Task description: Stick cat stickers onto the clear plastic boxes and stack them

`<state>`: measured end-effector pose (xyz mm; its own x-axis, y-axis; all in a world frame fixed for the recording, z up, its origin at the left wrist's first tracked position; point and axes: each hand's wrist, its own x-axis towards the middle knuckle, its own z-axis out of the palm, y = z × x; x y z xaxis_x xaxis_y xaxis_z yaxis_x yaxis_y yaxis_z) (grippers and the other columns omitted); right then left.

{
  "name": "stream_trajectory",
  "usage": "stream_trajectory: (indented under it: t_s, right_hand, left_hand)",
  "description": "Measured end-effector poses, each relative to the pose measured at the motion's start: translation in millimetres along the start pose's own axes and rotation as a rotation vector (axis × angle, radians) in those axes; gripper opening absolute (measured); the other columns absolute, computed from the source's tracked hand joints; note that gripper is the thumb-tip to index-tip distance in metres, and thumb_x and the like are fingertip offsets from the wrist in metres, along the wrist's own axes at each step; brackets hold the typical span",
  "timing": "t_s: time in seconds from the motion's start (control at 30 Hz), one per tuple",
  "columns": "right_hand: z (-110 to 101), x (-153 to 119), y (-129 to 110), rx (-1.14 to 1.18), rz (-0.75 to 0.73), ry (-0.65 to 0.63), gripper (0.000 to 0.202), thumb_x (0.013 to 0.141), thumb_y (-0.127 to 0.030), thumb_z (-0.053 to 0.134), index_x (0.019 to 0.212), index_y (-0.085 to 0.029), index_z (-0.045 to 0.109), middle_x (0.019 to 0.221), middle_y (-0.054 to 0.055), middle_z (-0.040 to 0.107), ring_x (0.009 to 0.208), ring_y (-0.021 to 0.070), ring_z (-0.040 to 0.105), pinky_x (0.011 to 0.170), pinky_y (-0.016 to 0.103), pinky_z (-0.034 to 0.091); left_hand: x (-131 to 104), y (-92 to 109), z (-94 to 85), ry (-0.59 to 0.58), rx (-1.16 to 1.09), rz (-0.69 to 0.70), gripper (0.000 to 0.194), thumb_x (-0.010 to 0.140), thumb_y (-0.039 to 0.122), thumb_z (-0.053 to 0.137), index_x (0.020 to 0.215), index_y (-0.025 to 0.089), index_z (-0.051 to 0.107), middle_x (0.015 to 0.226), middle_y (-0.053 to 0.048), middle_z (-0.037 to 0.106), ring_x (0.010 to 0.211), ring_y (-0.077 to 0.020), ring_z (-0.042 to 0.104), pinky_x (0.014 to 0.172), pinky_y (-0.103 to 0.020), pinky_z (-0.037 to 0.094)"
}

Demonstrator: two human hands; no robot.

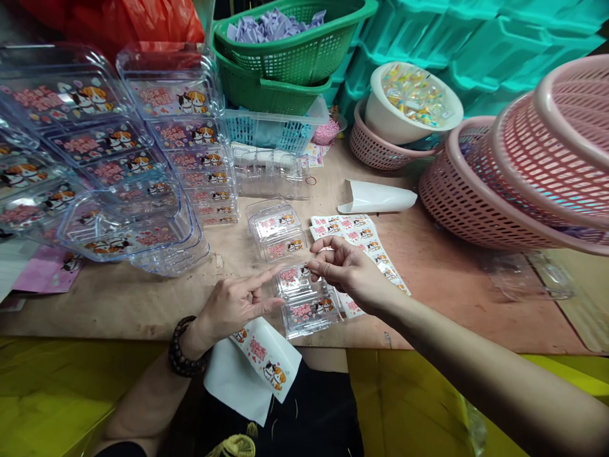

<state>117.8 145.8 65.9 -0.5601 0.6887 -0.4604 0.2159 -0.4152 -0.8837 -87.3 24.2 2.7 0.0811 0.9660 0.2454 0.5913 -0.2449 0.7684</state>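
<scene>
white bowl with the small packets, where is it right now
In the head view, the white bowl is right of centre near the top, sitting in a pink basket with stacked teal bins behind it.

Pink lettering, stylized and too small and blurred to read with certainty, marks the labels on a clear plastic box (311,322) at the worktop's (457,317) near edge. Similar lettering, equally unreadable, repeats on a label strip (264,357) in front of that box, a label sheet (375,244) behind it to the right, another box (276,232) just behind, and stacked boxes (197,136) farther left.
</scene>
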Motion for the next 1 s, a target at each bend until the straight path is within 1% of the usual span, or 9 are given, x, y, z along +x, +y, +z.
stream_trajectory:
  t_s: [0.07,0.2,0.33,0.43,0.6,0.7,0.8,0.9,1.0]
  right_hand:
    - [0,0,1,-0.010,-0.006,0.005,0.048,0.067,-0.040,0.085,0.093,-0.023,0.048,0.059,-0.007,0.060,0.048,0.0099,0.050,0.046,0.024,0.024]
    - [0,1,3,-0.034,-0.037,-0.002,0.047,0.068,-0.041,0.083,0.092,-0.023,0.047,0.058,-0.007,0.058,0.052,0.0108,0.052,0.050,0.024,0.030]
    - [-3,5,7,-0.172,-0.088,-0.011,0.045,0.071,-0.044,0.077,0.094,-0.023,0.044,0.057,-0.008,0.057,0.054,0.0133,0.054,0.054,0.026,0.038]
    - [-5,5,5,-0.380,-0.130,-0.002,0.034,0.079,-0.041,0.067,0.095,-0.024,0.043,0.056,-0.008,0.055,0.053,0.0143,0.054,0.055,0.027,0.038]
    - [3,0,-8,-0.774,-0.200,0.039,0.015,0.087,-0.027,0.052,0.099,-0.023,0.043,0.059,-0.006,0.057,0.054,0.0156,0.053,0.057,0.027,0.036]
    - [8,-4,-14,-1.062,-0.234,0.071,0.020,0.088,-0.021,0.048,0.108,-0.020,0.045,0.068,0.000,0.064,0.057,0.0169,0.054,0.058,0.028,0.033]
    - [11,-6,-16,-1.324,-0.269,0.088,0.029,0.090,-0.020,0.044,0.119,-0.016,0.046,0.075,0.005,0.069,0.059,0.0193,0.057,0.057,0.028,0.029]
    - [14,-9,-16,-1.519,-0.269,0.074,0.033,0.094,-0.020,0.040,0.125,-0.012,0.046,0.071,0.007,0.070,0.057,0.0212,0.058,0.054,0.029,0.023]
    - [17,-10,-16,-1.640,-0.254,0.054,0.036,0.095,-0.020,0.039,0.129,-0.011,0.046,0.070,0.008,0.071,0.057,0.0221,0.060,0.052,0.030,0.021]
  left_hand:
    - [0,1,-0.6,-0.010,0.016,0.023,0.053,0.095,0.055,0.055,0.136,0.022,0.062,0.053,0.007,0.053,0.046,-0.0067,0.045,0.056,-0.017,0.043]
    - [1,4,-3.6,-0.112,0.072,0.019,0.052,0.096,0.058,0.048,0.133,0.025,0.064,0.060,0.003,0.062,0.050,-0.0083,0.049,0.056,-0.018,0.042]
    - [1,4,-5.5,-0.161,0.064,-0.032,0.053,0.097,0.058,0.047,0.135,0.025,0.063,0.080,-0.003,0.076,0.055,-0.0097,0.055,0.062,-0.020,0.047]
    - [0,2,-5.5,-0.164,0.034,-0.072,0.050,0.097,0.057,0.049,0.133,0.025,0.065,0.094,-0.006,0.079,0.060,-0.0110,0.062,0.067,-0.022,0.051]
    - [1,1,-6.0,-0.158,-0.020,-0.103,0.044,0.097,0.054,0.052,0.128,0.029,0.069,0.104,-0.006,0.079,0.078,-0.0158,0.073,0.072,-0.022,0.055]
    - [2,3,-7.0,-0.157,-0.032,-0.114,0.041,0.097,0.052,0.053,0.126,0.029,0.070,0.103,-0.005,0.079,0.086,-0.0173,0.074,0.076,-0.023,0.056]
    - [3,5,-7.3,-0.161,-0.040,-0.132,0.040,0.096,0.050,0.055,0.128,0.028,0.069,0.101,-0.004,0.080,0.087,-0.0172,0.075,0.078,-0.023,0.056]
    - [3,5,-6.7,-0.162,-0.043,-0.142,0.041,0.096,0.050,0.055,0.129,0.029,0.067,0.106,-0.005,0.079,0.084,-0.0164,0.074,0.078,-0.023,0.056]
    - [3,4,-6.4,-0.159,-0.048,-0.144,0.040,0.096,0.050,0.055,0.129,0.030,0.067,0.111,-0.004,0.078,0.087,-0.0169,0.075,0.080,-0.024,0.057]
